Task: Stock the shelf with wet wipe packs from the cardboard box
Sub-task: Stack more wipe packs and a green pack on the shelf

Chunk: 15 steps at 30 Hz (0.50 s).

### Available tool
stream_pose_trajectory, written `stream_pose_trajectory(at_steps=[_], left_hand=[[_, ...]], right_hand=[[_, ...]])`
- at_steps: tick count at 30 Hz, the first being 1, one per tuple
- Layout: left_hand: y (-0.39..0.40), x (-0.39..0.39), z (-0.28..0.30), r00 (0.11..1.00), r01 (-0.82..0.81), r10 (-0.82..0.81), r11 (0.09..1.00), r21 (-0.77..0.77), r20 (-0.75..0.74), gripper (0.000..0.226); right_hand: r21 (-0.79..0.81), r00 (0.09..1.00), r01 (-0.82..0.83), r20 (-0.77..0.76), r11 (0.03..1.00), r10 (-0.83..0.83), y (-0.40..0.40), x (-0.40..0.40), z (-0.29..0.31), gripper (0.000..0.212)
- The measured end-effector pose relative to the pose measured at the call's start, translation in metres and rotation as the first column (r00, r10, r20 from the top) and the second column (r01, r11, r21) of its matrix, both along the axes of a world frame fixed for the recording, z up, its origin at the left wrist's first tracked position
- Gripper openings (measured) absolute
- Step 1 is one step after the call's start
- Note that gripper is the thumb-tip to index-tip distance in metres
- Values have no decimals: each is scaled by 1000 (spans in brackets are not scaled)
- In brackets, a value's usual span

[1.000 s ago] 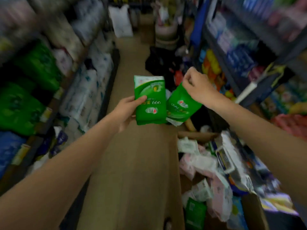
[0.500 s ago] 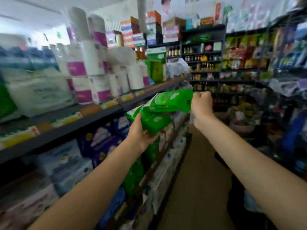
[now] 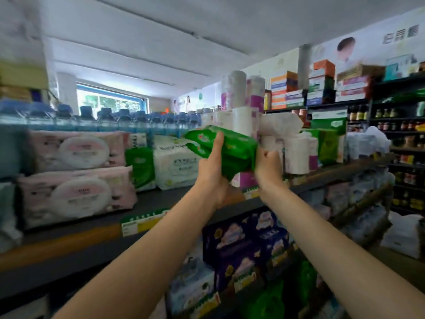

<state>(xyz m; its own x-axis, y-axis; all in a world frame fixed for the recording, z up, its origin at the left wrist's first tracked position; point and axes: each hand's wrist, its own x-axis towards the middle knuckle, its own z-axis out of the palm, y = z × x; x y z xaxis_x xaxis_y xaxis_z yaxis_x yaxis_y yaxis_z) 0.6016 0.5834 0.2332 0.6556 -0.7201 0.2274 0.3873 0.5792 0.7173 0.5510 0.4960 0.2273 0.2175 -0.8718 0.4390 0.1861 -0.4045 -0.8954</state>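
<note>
Shelf edge (image 3: 179,223) below held packs (image 3: 232,148)

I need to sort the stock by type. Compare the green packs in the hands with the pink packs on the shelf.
The green packs are plain green and held tilted above the shelf by the left hand and right hand. The pink packs are pale, with a round white lid, and lie stacked on it. Both are soft packs, two stacked.

- Daylight pours from the far window (image 3: 110,102), which is blown out and hazy.
- Lower shelves sit dim.
- Motion blur softens everything (worst leftward); wide-angle bending at edges.
</note>
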Motion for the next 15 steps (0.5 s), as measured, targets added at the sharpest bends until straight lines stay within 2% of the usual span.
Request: stream_pose_trajectory(at_steps=[1, 2, 3, 5, 6, 7, 8, 10, 11, 12, 13, 14, 15], left_hand=[[-1, 8, 8, 994, -105, 105, 994, 33, 5, 43], [-2, 19, 15, 980, -199, 198, 978, 57, 20, 34], [-3, 29, 22, 958, -284, 282, 957, 58, 47, 28], [-2, 52, 33, 889, -438, 433, 899, 3, 149, 34], [0, 59, 36, 842, -494, 486, 869, -30, 234, 43], [1, 63, 38, 793, -525, 506, 850, -42, 338, 48], [2, 69, 38, 752, -531, 486, 847, -28, 445, 48], [9, 79, 38, 680, -531, 386, 845, 57, 624, 42], [16, 87, 39, 647, -563, 360, 820, 103, 672, 42], [27, 98, 41, 620, -620, 380, 774, 131, 687, 43], [41, 109, 42, 582, -694, 433, 706, 142, 688, 43], [56, 121, 43, 524, -770, 492, 622, 140, 695, 44], [70, 132, 42, 446, -840, 531, 527, 132, 721, 44]], right_hand=[[17, 998, -50, 24, 999, 49, 0, 11, 7, 29], [63, 982, -170, 94, 983, 163, -1, 21, 15, 29], [112, 921, -355, 210, 928, 327, -2, 30, 21, 27], [143, 651, -737, 410, 660, 639, 1, 42, 32, 25], [122, 525, -840, 427, 529, 736, 4, 49, 37, 29], [124, 463, -882, 405, 455, 788, 6, 60, 40, 33], [138, 438, -898, 384, 418, 813, 8, 72, 44, 37], [162, 448, -893, 402, 420, 799, 5, 94, 55, 44], [160, 485, -873, 391, 461, 782, -1, 105, 61, 47], [124, 551, -830, 342, 544, 761, -11, 116, 67, 48], [41, 636, -762, 233, 646, 735, -21, 125, 72, 49], [-100, 726, -680, 50, 727, 686, -31, 134, 76, 53], [-271, 789, -614, -169, 741, 591, -39, 142, 78, 59]])
